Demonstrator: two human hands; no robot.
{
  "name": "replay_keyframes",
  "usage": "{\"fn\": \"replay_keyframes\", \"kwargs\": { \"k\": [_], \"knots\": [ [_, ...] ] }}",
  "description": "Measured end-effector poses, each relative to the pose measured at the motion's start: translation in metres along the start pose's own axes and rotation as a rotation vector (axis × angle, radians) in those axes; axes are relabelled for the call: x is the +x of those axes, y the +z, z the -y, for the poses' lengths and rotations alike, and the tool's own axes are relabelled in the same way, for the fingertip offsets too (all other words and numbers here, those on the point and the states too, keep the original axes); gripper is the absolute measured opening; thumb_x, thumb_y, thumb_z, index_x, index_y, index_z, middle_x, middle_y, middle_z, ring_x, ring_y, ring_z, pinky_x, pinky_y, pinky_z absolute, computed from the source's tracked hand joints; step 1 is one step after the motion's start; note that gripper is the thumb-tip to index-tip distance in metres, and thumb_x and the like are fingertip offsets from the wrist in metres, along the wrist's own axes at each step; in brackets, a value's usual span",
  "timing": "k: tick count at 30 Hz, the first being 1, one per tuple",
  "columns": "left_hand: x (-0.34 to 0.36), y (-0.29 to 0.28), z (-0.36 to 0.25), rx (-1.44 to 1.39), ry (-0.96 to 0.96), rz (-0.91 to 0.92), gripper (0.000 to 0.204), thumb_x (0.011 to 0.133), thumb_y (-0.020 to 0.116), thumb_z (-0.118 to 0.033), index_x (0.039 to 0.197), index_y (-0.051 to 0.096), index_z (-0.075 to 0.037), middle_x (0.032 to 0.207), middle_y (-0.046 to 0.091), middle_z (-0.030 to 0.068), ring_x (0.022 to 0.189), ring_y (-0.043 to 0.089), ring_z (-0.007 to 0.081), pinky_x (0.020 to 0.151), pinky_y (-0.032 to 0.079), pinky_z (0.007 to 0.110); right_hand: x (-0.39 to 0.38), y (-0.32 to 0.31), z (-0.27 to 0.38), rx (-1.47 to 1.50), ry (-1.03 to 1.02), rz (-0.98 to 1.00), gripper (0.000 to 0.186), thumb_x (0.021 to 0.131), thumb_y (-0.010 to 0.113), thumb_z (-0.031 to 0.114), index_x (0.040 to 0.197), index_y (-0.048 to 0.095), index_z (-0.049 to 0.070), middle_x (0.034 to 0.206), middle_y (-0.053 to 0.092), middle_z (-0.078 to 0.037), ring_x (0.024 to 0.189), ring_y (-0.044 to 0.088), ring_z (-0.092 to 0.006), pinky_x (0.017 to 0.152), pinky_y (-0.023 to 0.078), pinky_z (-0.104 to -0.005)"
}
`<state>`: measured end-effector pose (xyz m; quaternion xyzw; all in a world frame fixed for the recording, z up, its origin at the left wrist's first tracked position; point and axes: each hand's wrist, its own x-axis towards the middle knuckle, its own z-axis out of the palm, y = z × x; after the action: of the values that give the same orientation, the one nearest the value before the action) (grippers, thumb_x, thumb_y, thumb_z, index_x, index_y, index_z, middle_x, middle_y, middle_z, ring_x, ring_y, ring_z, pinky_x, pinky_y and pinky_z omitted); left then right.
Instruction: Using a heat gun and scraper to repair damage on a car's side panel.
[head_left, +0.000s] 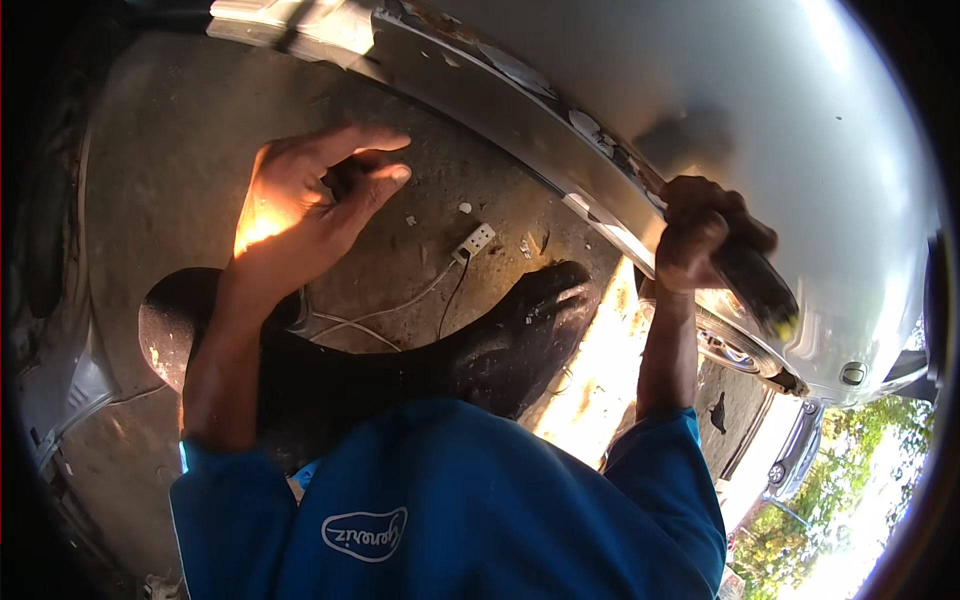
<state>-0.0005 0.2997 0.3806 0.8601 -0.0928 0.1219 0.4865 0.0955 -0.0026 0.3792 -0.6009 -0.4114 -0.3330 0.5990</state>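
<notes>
Right, the right hand (pixel 700 232) is up against the lower edge of the silver car body panel (pixel 760 110), fingers curled tight into a fist around a dark handle (pixel 752 282) — a tool of some kind, its far end tipped with a bit of yellow, though what sort of tool it is cannot be told from here. The handle runs down and to the right from the fist, lying just against the panel's curved skin. Along that lower edge the paint is chipped and flaked, with pale patches and rusty spots on the sill strip (pixel 520 105) that runs diagonally across the top of the view. Over on the other side, the left hand (pixel 310 195) hangs free above the concrete floor (pixel 170 140) — open, holding nothing, thumb and forefinger bent toward each other but not meeting, sunlight glowing orange on the palm. Both forearms come up out of blue sleeves (pixel 440 500). Between them, a dark shoe (pixel 520 335) sits planted on the floor, toe pointing toward the panel. Just beyond it lies a small white plug block (pixel 476 240) with thin white and black wires (pixel 400 305) trailing back toward the person. A few small pale chips are scattered on the concrete near the plug. Low on the right, another parked vehicle's wheel (pixel 730 350) and green trees (pixel 850 470) show in bright sun.
</notes>
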Motion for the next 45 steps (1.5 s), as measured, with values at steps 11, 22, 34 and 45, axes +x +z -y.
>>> {"fn": "replay_keyframes", "kwargs": {
  "k": [11, 22, 34, 45],
  "knots": [
    [0.002, 0.000, -0.003, -0.045, 0.017, -0.029, 0.019, 0.084, 0.073, -0.009, 0.101, 0.069, -0.002, 0.073, 0.068, 0.0074, 0.061, 0.060, 0.0068, 0.056, 0.048, 0.022, 0.004, -0.002, 0.000, -0.213, 0.020, 0.110, 0.024, 0.093, 0.060, 0.012, 0.084, 0.040, 0.003, 0.062, 0.057, -0.013, 0.053, 0.057, -0.0185, 0.048, 0.047, -0.0297],
    [-0.001, -0.003, -0.003, -0.050, -0.024, -0.010, 0.022, 0.082, 0.075, -0.009, 0.101, 0.069, 0.000, 0.091, 0.071, 0.0100, 0.074, 0.066, 0.0154, 0.067, 0.052, 0.026, -0.002, -0.009, 0.005, -0.343, 0.150, 0.037, 0.022, 0.090, 0.062, 0.009, 0.086, 0.041, 0.003, 0.063, 0.060, -0.014, 0.056, 0.060, -0.0171, 0.051, 0.048, -0.0272],
    [-0.007, -0.003, -0.004, -0.048, -0.019, 0.018, 0.021, 0.083, 0.074, -0.011, 0.101, 0.068, -0.001, 0.078, 0.064, 0.0077, 0.066, 0.059, 0.0129, 0.062, 0.047, 0.025, 0.025, -0.003, 0.040, -0.166, 0.360, 0.186, 0.030, 0.093, 0.056, 0.025, 0.104, 0.048, -0.002, 0.096, 0.058, -0.016, 0.089, 0.061, -0.0267, 0.081, 0.050, -0.0391],
    [-0.005, 0.002, -0.008, -0.040, -0.007, 0.028, 0.022, 0.082, 0.074, -0.008, 0.102, 0.068, -0.001, 0.078, 0.064, 0.0083, 0.066, 0.059, 0.0129, 0.061, 0.047, 0.025, 0.034, 0.005, 0.064, -0.255, -0.046, 0.051, 0.026, 0.087, 0.068, 0.008, 0.090, 0.043, 0.003, 0.063, 0.056, -0.009, 0.053, 0.056, -0.0164, 0.045, 0.047, -0.0293]
  ]
}}
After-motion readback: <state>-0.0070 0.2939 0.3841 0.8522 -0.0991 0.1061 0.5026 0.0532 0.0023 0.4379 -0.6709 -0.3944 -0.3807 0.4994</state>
